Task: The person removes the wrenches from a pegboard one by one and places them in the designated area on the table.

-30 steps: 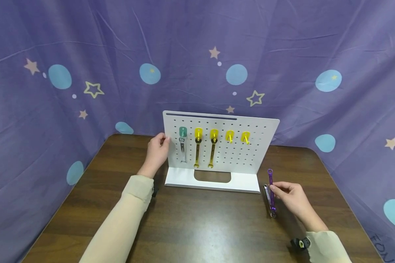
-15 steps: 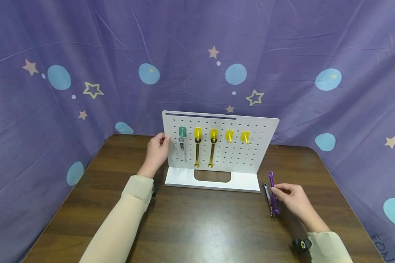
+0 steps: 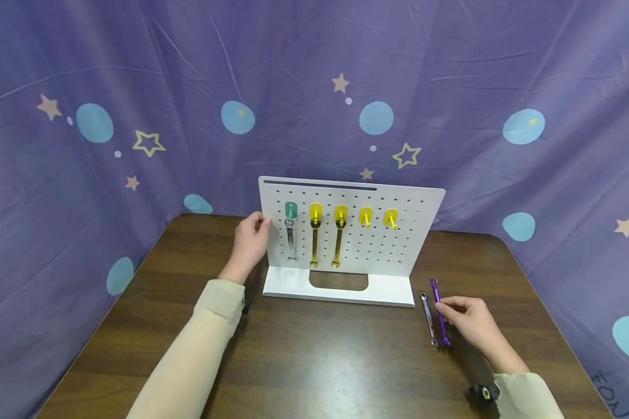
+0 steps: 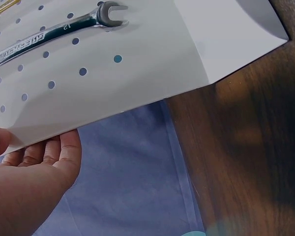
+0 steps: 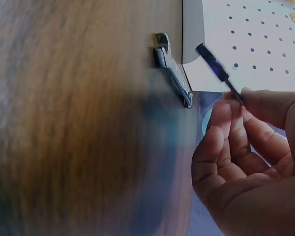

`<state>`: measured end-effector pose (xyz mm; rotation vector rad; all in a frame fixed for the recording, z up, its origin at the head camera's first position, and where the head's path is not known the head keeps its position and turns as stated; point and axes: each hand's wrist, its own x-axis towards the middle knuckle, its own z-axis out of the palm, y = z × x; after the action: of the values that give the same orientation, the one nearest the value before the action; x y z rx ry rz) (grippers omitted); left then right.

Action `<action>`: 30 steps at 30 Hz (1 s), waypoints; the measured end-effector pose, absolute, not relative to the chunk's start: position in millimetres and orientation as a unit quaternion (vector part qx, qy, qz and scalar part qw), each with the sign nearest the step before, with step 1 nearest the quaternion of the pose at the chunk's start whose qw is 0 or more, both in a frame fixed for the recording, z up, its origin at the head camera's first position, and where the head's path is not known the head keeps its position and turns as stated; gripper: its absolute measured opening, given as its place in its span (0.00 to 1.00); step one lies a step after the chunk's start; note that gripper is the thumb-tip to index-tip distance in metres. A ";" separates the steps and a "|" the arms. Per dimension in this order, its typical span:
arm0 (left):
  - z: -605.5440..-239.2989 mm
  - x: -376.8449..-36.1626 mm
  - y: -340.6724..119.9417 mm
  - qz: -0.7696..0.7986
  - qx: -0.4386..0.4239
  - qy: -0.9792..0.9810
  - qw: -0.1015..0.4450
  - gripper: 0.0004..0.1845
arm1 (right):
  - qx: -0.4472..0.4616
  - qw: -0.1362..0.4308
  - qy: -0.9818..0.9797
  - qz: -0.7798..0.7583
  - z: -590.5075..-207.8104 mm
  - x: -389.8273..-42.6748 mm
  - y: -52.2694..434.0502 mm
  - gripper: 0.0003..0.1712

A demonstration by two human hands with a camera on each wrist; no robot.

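My left hand (image 3: 250, 240) grips the left edge of a white pegboard (image 3: 409, 233), thumb in front and fingers behind it, as the left wrist view shows. Between thumb and fingertips my right hand (image 3: 470, 320) pinches a purple wrench (image 3: 440, 317) near its middle. Just left of it, a silver wrench (image 3: 427, 319) lies on the table. Three wrenches hang on the board: a silver one (image 4: 64, 28) on a green hook (image 3: 291, 209), and two gold ones, the left gold wrench (image 3: 315, 244) and the right gold wrench (image 3: 338, 244), on yellow hooks.
Two more yellow hooks, the inner one (image 3: 366, 216) and the outer one (image 3: 391, 219), carry nothing. The board's white base (image 3: 288, 284) stands on a brown wooden table (image 3: 314, 361). Behind it hangs a purple curtain (image 3: 304, 87) with stars and blue spots.
The purple wrench in my right hand has shifted a little right and toward me, so a gap now shows between it and the silver wrench. My left hand has stayed at the board's edge.
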<state>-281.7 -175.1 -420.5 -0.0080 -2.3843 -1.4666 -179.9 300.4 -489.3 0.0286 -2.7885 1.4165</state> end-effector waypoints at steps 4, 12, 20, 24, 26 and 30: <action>-420.5 -281.8 -175.3 -0.516 -0.003 -0.839 0.172 0.12 | 0.006 0.007 -0.899 0.438 -490.0 -180.0 301.8 0.14; -419.9 -281.4 -175.0 -0.516 -0.001 -0.839 0.170 0.12 | 0.023 0.016 -0.917 0.397 -491.4 -178.3 303.4 0.12; -419.0 -280.6 -174.2 -0.516 -0.003 -0.839 0.175 0.12 | 0.017 0.014 -0.926 0.377 -494.2 -177.9 305.3 0.11; -419.3 -280.3 -174.2 -0.515 -0.003 -0.839 0.175 0.12 | 0.015 0.011 -0.929 0.371 -494.1 -177.2 305.2 0.10; -419.5 -280.4 -174.3 -0.515 -0.002 -0.839 0.174 0.12 | 0.015 0.011 -0.931 0.365 -494.1 -177.0 305.0 0.10; -419.4 -280.3 -174.3 -0.518 -0.003 -0.838 0.172 0.12 | 0.015 0.008 -0.933 0.359 -494.6 -177.0 305.0 0.10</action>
<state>-280.3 -174.3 -419.4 -0.0075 -2.3780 -1.4717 -177.0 305.0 -494.6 0.0481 -2.9168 1.1204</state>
